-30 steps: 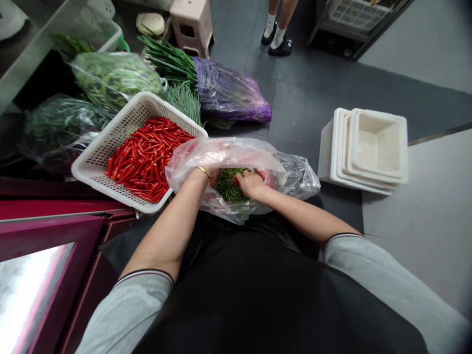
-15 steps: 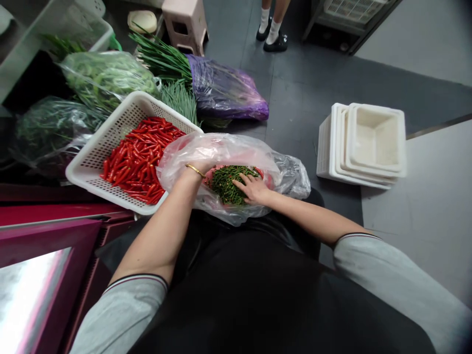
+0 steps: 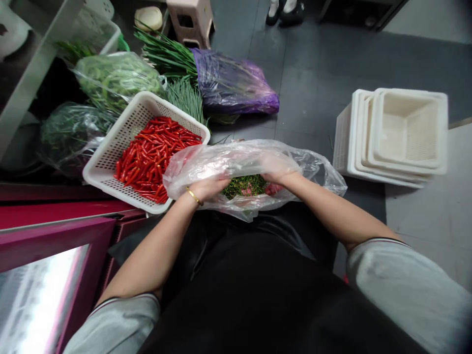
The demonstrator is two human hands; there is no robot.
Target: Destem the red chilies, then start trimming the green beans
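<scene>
A clear plastic bag [image 3: 236,157] lies across my lap, its mouth turned towards me. Inside it is a pile of thin green stems [image 3: 241,186] with bits of red and pink among them. My left hand [image 3: 212,188], a gold bangle at its wrist, reaches into the mouth from the left, beside the stems. My right hand [image 3: 276,172] is in the bag at the right side of the pile, partly behind the cloudy film. Blur and plastic hide the fingers of both hands. Left of the bag, a white perforated basket [image 3: 110,129] holds many red chillies [image 3: 153,155].
Behind the basket lie bagged green vegetables [image 3: 118,76], long green stalks in a purple bag [image 3: 236,83] and a stool [image 3: 191,19]. Stacked white baskets [image 3: 409,130] stand on the right. Another person's shoes [image 3: 291,14] show at the top. A magenta-framed cabinet [image 3: 96,236] is at lower left.
My right hand has lifted off the top of the stems and moved behind the film. My left hand has shifted lower and towards the bag's near edge. The view has turned slightly.
</scene>
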